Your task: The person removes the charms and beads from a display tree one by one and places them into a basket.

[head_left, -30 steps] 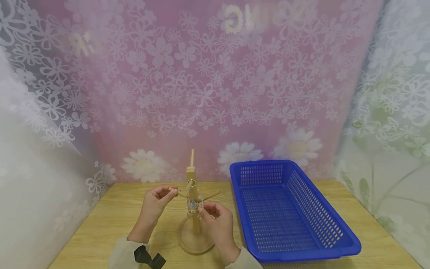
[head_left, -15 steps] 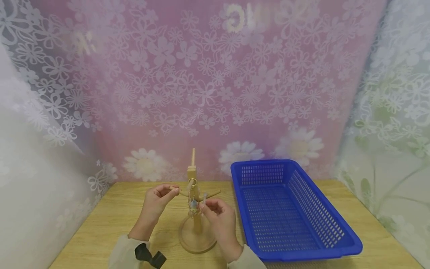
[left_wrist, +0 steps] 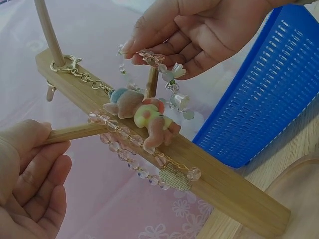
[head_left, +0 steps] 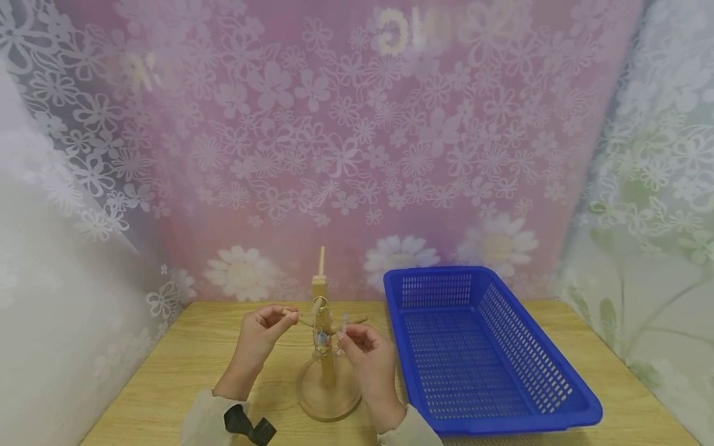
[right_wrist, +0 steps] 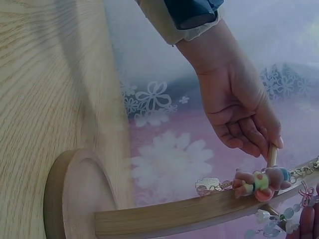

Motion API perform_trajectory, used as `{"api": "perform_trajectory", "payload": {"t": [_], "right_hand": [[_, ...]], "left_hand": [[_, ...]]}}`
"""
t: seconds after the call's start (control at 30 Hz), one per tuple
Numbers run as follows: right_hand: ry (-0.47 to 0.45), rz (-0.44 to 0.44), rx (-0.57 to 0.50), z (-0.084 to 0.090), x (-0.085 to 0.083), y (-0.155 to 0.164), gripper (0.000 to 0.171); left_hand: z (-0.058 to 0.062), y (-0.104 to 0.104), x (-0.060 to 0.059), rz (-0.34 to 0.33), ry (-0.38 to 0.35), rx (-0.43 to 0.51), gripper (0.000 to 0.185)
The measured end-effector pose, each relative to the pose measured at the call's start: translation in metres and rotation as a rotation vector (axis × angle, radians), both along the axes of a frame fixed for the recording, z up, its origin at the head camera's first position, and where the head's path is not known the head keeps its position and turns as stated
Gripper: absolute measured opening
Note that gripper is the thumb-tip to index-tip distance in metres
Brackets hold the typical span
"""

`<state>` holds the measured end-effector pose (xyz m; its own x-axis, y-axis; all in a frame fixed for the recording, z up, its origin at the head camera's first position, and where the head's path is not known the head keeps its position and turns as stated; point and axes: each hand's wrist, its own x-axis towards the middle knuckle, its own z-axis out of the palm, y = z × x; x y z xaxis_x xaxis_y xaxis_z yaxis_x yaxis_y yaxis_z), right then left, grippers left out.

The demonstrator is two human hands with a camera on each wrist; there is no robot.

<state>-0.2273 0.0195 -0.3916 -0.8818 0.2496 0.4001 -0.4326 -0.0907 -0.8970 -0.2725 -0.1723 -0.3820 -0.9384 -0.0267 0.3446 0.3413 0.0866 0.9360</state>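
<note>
A wooden peg stand [head_left: 324, 359] stands on the table [head_left: 167, 371]. My left hand [head_left: 287, 314] pinches the tip of its left peg [left_wrist: 75, 133], as the right wrist view also shows for the left hand [right_wrist: 244, 114]. My right hand [head_left: 343, 331] pinches a clear bead strand with white flower charms [left_wrist: 162, 59] at the tip of the right peg [left_wrist: 151, 82]. A plush charm [left_wrist: 142, 113] hangs on a gold chain clipped near the post top. A pink bead bracelet [left_wrist: 124, 145] drapes over the left peg.
A blue plastic basket [head_left: 563, 396], with nothing in it, sits right of the stand, close to my right hand. The stand's round base [head_left: 312, 402] lies between my wrists. Flowered curtains [head_left: 357, 155] close in the back and both sides.
My right hand has moved up and to the right, away from the post, carrying the flower bead strand out to the right peg's tip. My left hand stays on the left peg.
</note>
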Motion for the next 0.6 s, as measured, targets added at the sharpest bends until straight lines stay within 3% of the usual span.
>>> {"api": "perform_trajectory", "payload": {"t": [0.27, 0.6], "right_hand": [[-0.033, -0.031, 0.006, 0.002, 0.000, 0.003, 0.015], [0.001, -0.028, 0.001, 0.010, -0.001, 0.012, 0.016]], "left_hand": [[-0.002, -0.001, 0.000, 0.012, -0.034, -0.013, 0.007], [-0.001, 0.000, 0.000, 0.004, -0.032, 0.000, 0.006]]}}
